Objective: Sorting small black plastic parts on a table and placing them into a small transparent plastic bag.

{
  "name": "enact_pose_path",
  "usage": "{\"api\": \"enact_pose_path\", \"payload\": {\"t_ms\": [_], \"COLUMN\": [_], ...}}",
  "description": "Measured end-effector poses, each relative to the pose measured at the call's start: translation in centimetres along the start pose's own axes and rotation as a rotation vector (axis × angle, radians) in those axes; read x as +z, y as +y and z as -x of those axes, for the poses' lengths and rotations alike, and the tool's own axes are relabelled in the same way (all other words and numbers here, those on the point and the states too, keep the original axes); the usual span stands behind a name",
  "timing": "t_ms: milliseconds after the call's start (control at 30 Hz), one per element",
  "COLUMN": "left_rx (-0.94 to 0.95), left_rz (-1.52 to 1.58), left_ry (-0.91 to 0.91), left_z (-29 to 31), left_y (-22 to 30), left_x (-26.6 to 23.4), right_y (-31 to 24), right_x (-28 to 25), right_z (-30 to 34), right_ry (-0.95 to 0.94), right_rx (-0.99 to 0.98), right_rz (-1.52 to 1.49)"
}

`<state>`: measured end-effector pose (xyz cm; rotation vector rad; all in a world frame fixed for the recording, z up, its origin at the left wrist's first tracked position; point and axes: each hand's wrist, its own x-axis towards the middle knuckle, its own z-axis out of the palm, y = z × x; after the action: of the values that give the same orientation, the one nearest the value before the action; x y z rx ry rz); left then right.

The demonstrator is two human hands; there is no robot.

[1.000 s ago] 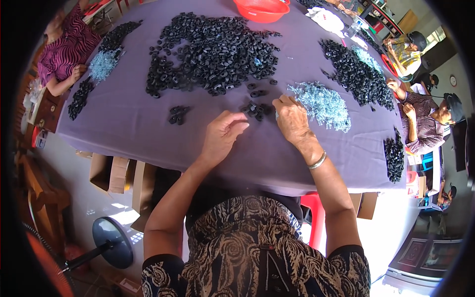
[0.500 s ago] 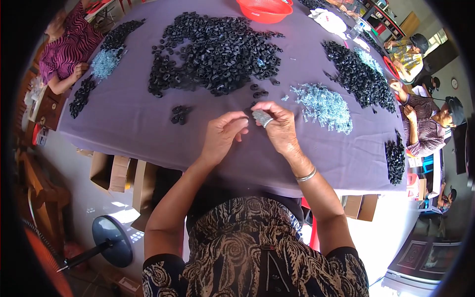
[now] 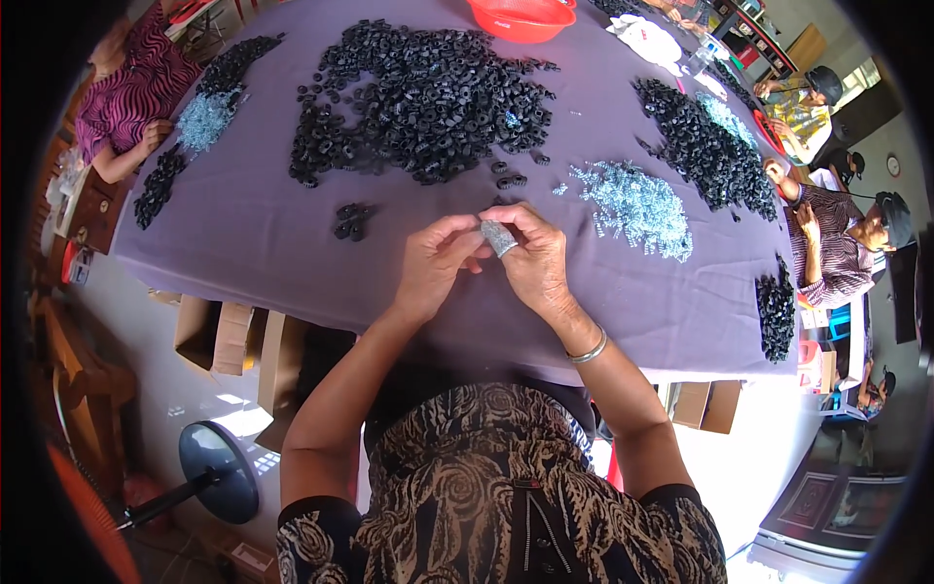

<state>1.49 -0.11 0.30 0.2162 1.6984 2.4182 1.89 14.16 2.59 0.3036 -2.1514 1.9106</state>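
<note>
My left hand (image 3: 431,265) and my right hand (image 3: 538,265) meet above the near middle of the cloth, fingertips touching. Both are closed in a pinch, thumbs against forefingers. What they hold is too small and too covered by the fingers to make out. A grey wrapping (image 3: 498,237) covers my right thumb. Left of my left hand lies a little cluster of black plastic parts (image 3: 353,222). Beyond my hands spreads a large heap of black ring-like parts (image 3: 428,107), with a few strays near its right edge. To the right is a pile of pale blue, clear small springs (image 3: 637,212).
A red plastic basin (image 3: 525,19) stands at the far edge of the purple-grey cloth (image 3: 243,229). More black parts (image 3: 705,146) lie at the right. People sit along both sides. Cardboard boxes (image 3: 233,336) and a fan (image 3: 219,472) stand below on the left.
My right hand has moved left and slightly inward, closing the gap to my left hand, so the fingertips now meet. The left hand has hardly moved.
</note>
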Motion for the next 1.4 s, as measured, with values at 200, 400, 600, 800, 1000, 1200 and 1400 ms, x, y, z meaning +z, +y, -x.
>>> {"api": "enact_pose_path", "payload": {"t_ms": [200, 400, 600, 800, 1000, 1200, 1400], "left_rx": [-0.017, -0.014, 0.017, 0.041, 0.052, 0.025, 0.024], "left_rz": [0.007, 0.01, 0.068, 0.12, 0.142, 0.129, 0.145], "left_ry": [-0.006, 0.003, 0.002, 0.063, 0.047, 0.059, 0.058], "left_z": [0.0, 0.1, -0.3, -0.3, -0.6, -0.6, -0.8], "left_y": [0.7, 0.1, -0.2, -0.2, -0.6, -0.3, -0.6], "left_x": [0.2, -0.2, -0.2, -0.6, -0.8, -0.7, -0.8], "right_y": [-0.1, -0.1, -0.6, -0.2, -1.1, -0.6, 0.6], "right_x": [0.0, 0.0, -1.1, 0.1, -1.7, -6.8, -6.2], "right_z": [0.0, 0.2, 0.5, 2.2, 1.6, -2.5, -4.0], "right_ry": [0.028, -0.005, -0.136, -0.176, -0.271, -0.058, -0.292], "right_rx": [-0.063, -0.184, -0.27, -0.343, -0.321, -0.132, -0.304], "right_rz": [0.101, 0.241, 0.33, 0.403, 0.411, 0.582, 0.828]}}
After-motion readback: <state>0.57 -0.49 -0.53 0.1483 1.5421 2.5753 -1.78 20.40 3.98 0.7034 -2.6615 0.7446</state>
